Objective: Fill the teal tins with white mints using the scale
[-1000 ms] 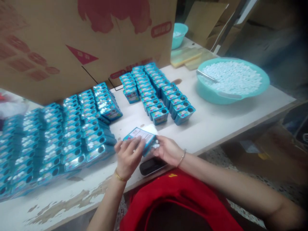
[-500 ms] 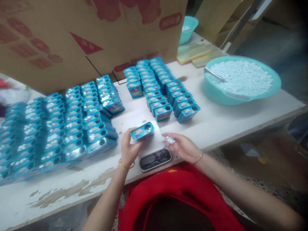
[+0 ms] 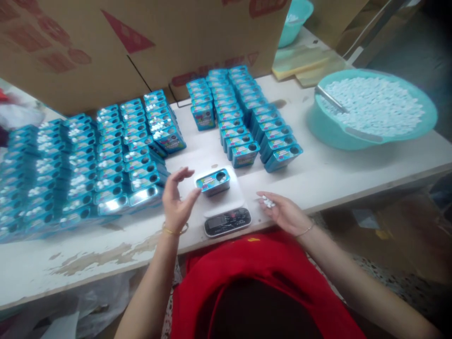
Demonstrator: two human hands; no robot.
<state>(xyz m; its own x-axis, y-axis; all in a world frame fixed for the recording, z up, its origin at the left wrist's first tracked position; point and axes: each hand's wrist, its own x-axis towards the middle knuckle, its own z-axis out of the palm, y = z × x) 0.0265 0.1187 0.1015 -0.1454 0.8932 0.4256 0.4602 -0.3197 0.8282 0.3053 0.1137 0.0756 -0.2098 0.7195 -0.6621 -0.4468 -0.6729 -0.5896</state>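
On the scale (image 3: pixel 228 201), one tin (image 3: pixel 213 183)

Just beside the tin, the left hand (image 3: pixel 177 200) gapes wide between thumb and fingers, holding nothing. Right of the scale, the right hand (image 3: pixel 286 214), half curled, palm up, cradles white pellets (image 3: pixel 268 201).

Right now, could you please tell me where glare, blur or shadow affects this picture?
Head view: white glare on the tops of the nearest containers on the left; same head view: scale display too soft to read, soft shadow under the large bowl, right edge darkened.
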